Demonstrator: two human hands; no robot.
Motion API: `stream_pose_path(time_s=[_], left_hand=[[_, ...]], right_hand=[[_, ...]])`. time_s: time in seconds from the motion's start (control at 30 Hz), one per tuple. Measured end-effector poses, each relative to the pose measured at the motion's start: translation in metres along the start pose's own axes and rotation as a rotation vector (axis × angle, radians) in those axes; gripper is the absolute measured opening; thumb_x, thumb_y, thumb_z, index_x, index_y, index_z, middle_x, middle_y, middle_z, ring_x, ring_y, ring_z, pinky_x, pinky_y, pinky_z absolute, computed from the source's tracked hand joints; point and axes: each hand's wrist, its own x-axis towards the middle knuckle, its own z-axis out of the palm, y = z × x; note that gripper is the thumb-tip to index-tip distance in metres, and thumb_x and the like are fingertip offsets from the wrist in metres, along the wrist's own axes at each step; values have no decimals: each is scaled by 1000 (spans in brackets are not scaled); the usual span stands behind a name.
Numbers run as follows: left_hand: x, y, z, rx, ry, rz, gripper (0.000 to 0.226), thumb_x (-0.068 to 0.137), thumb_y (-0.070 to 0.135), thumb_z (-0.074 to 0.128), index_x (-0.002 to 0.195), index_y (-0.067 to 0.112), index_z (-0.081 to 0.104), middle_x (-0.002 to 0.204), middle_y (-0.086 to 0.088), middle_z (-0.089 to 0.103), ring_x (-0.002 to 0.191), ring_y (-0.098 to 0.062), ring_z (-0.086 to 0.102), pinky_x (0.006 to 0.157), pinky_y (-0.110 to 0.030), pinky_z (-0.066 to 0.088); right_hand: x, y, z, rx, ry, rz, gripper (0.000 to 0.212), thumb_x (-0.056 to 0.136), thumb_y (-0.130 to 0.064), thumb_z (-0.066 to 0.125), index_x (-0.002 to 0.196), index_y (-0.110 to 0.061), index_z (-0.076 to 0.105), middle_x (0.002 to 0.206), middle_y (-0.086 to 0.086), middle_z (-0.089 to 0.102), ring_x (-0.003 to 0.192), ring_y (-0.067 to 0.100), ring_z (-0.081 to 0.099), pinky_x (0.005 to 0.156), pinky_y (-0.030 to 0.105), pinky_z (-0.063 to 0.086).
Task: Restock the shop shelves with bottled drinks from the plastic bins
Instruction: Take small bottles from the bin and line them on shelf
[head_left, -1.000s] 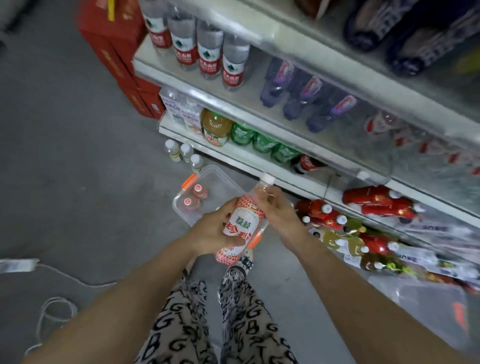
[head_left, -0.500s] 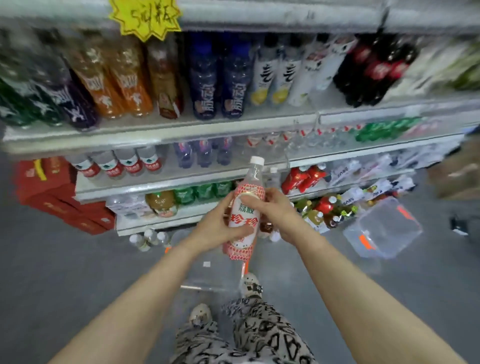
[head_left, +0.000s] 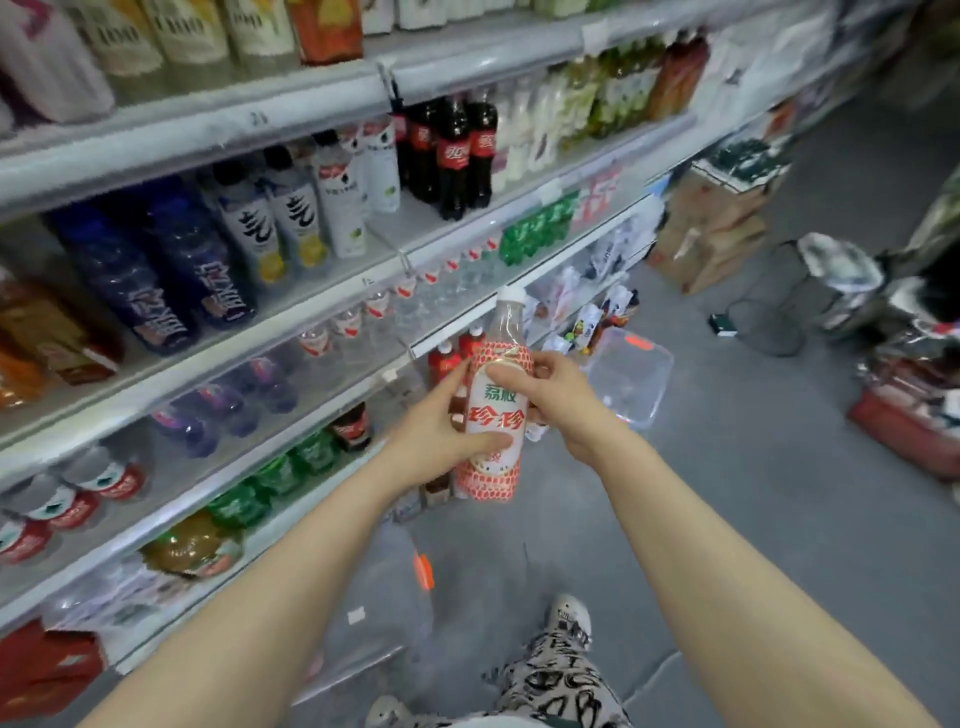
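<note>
A: Nearest first?
B: By the feet, clear plastic bin (head_left: 379, 587) on the floor, orange latch. Contents unreadable through the blur.

A: Hands?
B: Both on one red-patterned drink bottle (head_left: 496, 415). Left hand (head_left: 434, 434) wrapped round the lower label, thumb across the front. Right hand (head_left: 561, 397) gripping the upper label, fingers (head_left: 519, 370) curled tight round it.

A: Bottle position?
B: Upright, mid-air in front of the shelves (head_left: 208, 132), white cap (head_left: 510, 294) on top. Not touching any shelf.

A: Handling?
B: Judging by looks only: thin clear plastic, sealed and full, so moderate weight and fairly stiff. Printed sleeve probably slick. Would likely dent under a hard squeeze rather than break. Best taken mid-body on the label, or at the shoulder just under the neck. Not by the cap alone.

A: Target slot?
B: Cannot tell; no matching row spotted. Past the hands, red bottles (head_left: 444, 358) low down. Higher up, cola bottles (head_left: 457, 150) with a bare patch of shelf beside them. Possibly usable, just a guess.

A: Further out?
B: Second clear bin (head_left: 631, 379) on the floor beyond the right hand, contents not readable. Cardboard boxes (head_left: 711, 223) farther along the aisle.
</note>
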Motion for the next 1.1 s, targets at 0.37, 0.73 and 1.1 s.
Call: stream_pose_path(time_s=[0.37, 0.73, 1.1], left_hand=[[153, 101, 167, -46, -161, 60, 87, 75, 14, 83, 145, 40, 38, 107, 12, 72, 93, 0, 69, 71, -18, 56], [318, 174, 318, -33, -306, 64, 100, 63, 37, 88, 145, 48, 33, 115, 7, 70, 101, -13, 70, 88, -46, 58], [506, 224, 387, -34, -358, 103, 79, 62, 36, 87, 121, 66, 45, 110, 9, 70, 99, -11, 69, 87, -43, 59]], right_hand=[[60, -12, -229, -21, 125, -4, 60, 80, -42, 83, 124, -14, 53, 113, 2, 66, 97, 16, 71, 84, 41, 61], [124, -26, -439, -53, 275, 6, 53, 79, -44, 82, 116, -14, 57, 107, 4, 69, 89, 14, 72, 67, 28, 58], [274, -47, -572, -98, 363, 4, 53, 77, -47, 83, 113, -16, 60, 108, 5, 72, 93, 18, 74, 81, 44, 62]])
